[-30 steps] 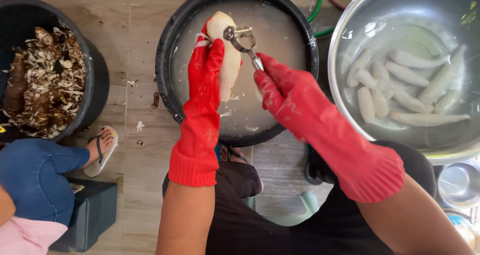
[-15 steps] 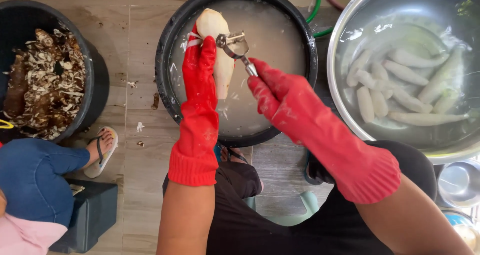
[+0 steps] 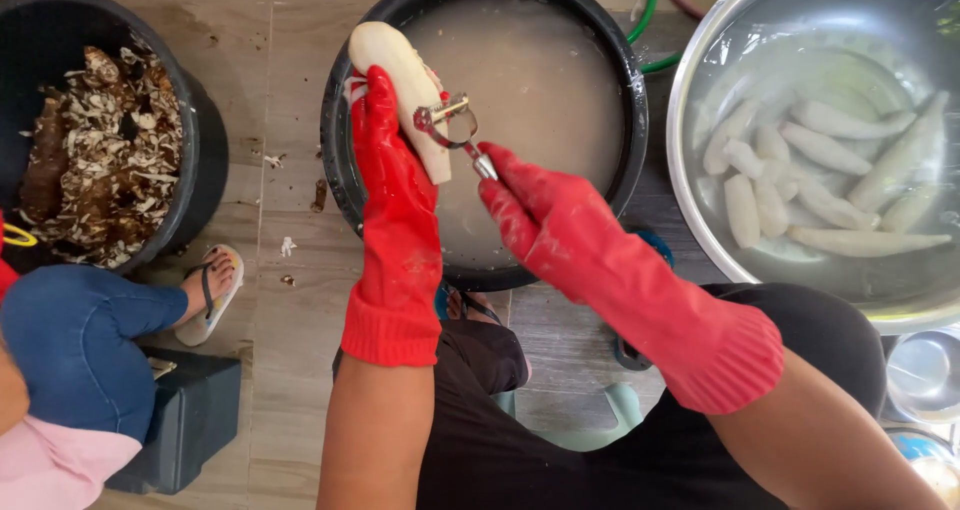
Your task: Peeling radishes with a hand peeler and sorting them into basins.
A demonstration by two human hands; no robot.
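1. Grip comes first: the left hand [image 3: 385, 155], in a red rubber glove, has its fingers wrapped shut around a pale peeled root [image 3: 400, 88], holding it tilted over the near left rim of the black basin [image 3: 628, 120] of cloudy water. A firm hold low on the root seems wise, since its wet surface probably slips.
2. The right hand [image 3: 535, 215], also gloved in red, has its fingers closed on the handle of a metal peeler [image 3: 450, 125], whose blade rests against the root's lower side, just beside the left fingers.
3. Strokes are best kept light, along the root's length and away from the left fingers.
4. Turning the root a little between strokes would bring any leftover skin under the blade.
5. Working above the basin lets scraps drop into the water rather than onto the wooden floor [image 3: 290, 300].
6. Finished roots [image 3: 830, 150] lie in water in the steel bowl [image 3: 690, 210] to the right; brown peelings [image 3: 100, 160] fill the black bucket [image 3: 205, 185] on the left, beside another person's sandalled foot [image 3: 210, 290].
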